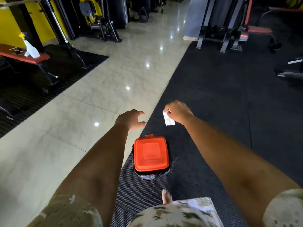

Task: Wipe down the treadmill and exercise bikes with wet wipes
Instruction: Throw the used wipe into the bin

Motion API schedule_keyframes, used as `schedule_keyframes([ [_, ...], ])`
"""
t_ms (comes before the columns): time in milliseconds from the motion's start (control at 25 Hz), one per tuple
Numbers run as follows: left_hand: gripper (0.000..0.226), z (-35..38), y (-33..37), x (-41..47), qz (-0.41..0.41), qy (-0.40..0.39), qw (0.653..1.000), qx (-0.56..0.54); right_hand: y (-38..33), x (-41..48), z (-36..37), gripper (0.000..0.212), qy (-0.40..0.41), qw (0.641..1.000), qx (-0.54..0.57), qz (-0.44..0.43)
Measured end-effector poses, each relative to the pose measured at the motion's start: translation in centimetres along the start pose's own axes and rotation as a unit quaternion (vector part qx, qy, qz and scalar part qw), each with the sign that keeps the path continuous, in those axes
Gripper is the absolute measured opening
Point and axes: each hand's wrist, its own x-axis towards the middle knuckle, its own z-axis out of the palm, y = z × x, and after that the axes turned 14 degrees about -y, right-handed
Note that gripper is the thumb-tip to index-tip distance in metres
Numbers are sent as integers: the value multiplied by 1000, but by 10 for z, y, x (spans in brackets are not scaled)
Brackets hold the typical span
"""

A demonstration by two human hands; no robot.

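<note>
Beyond the far edge of the bin [151, 171], in the head view, both hands are held out above the floor. A wet wipe [168, 120] is pinched between thumb and fingertips of the right hand [177, 113], past the bin's far right corner; it hangs crumpled, its long axis pointing down toward the rubber mat [213, 95] on which the bin stands. The left hand [131, 119] is seen past the bin's far left corner, fingers loosely curved in an open C, with nothing held.

The bin's orange lid [151, 154] is closed, its tab [149, 136] on the far edge. If the wipe is to be dropped in, the lid must be lifted first, and the empty left hand is judged the nearer to the tab. Far left of the bin, a spray bottle [31, 48] is set on a red bench [24, 58].
</note>
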Motion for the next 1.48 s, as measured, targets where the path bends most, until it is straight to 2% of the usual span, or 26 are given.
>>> schedule_keyframes([
  [360, 55, -6, -21, 10, -15, 27, 1000, -3, -15, 26, -3, 31, 24, 999, -10, -35],
  [880, 55, 8, -24, 18, -25, 0, 1000, -5, -11, 33, 9, 31, -2, 999, 1, -51],
  [1080, 57, 15, -36, 20, -40, -2, 999, -10, -15, 41, 8, 31, 15, 998, -8, -64],
  [1480, 57, 3, -50, 37, -48, 6, 999, -14, -22, 70, 4, 32, 4, 997, -14, -82],
])
